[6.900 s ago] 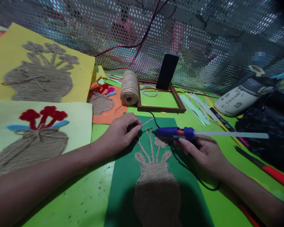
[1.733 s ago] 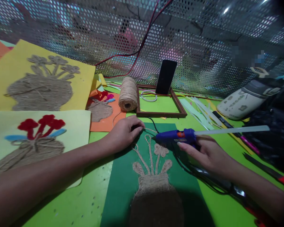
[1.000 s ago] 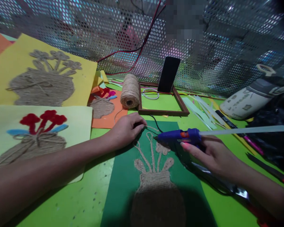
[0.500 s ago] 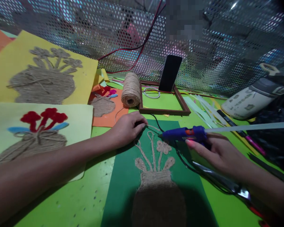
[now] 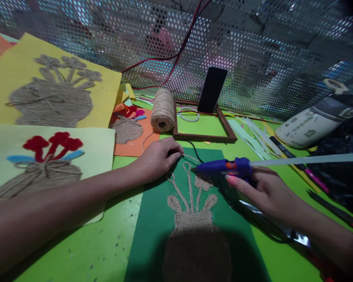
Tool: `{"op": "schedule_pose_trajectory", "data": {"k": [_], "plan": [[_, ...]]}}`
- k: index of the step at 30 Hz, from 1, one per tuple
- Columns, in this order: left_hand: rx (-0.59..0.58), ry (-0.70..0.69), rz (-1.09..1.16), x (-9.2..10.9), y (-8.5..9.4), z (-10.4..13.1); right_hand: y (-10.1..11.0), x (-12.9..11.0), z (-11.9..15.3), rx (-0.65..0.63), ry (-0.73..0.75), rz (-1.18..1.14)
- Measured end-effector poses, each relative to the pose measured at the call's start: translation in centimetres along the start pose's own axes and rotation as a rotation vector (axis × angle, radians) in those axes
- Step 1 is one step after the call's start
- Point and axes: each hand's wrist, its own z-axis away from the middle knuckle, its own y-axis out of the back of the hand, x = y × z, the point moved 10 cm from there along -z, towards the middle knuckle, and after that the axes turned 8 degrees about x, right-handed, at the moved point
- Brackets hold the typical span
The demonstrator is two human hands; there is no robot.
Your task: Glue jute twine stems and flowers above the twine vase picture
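Observation:
My left hand (image 5: 162, 158) pinches a strand of jute twine (image 5: 191, 158) just above the green sheet (image 5: 153, 219); the free end points right. Wrapped in my right hand (image 5: 264, 186) is a blue hot glue gun (image 5: 223, 167) with a long clear glue stick out of its back. Its nozzle points left, close to the top of the middle twine stem (image 5: 189, 180). On the green sheet is a twine vase (image 5: 194, 223) with stems, leaves and one twine flower (image 5: 203, 182), partly behind the glue gun. Shadow covers the vase's lower part.
A twine spool (image 5: 162, 109) lies beside a brown wooden frame (image 5: 206, 138) with a phone (image 5: 212, 90) leaning at its back. Finished vase pictures (image 5: 102, 105) lie left. Right are a bottle (image 5: 308, 123), scissors (image 5: 335, 207) and paper strips. A perforated metal panel (image 5: 106, 47) stands behind.
My right hand has moved the glue gun slightly left, so its nozzle is nearer the middle stem's top. My left hand stays in place with the twine.

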Motion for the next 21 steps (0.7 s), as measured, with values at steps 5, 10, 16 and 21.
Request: {"op": "schedule_pose_trajectory", "data": {"k": [5,10,16,21], "plan": [[0.001,-0.002,0.003,0.0,0.0,0.0,0.3,0.6,-0.2,0.045,-0.005,0.036],[-0.004,-0.017,-0.01,0.2,0.1,0.0,0.5,1.1,-0.2,0.057,-0.003,0.052],[0.002,-0.013,-0.007,0.2,0.2,0.0,1.4,0.5,-0.1,0.088,0.048,0.098],[0.0,-0.011,-0.017,0.1,0.1,0.0,1.5,-0.1,0.0,0.072,0.073,0.116]]}}
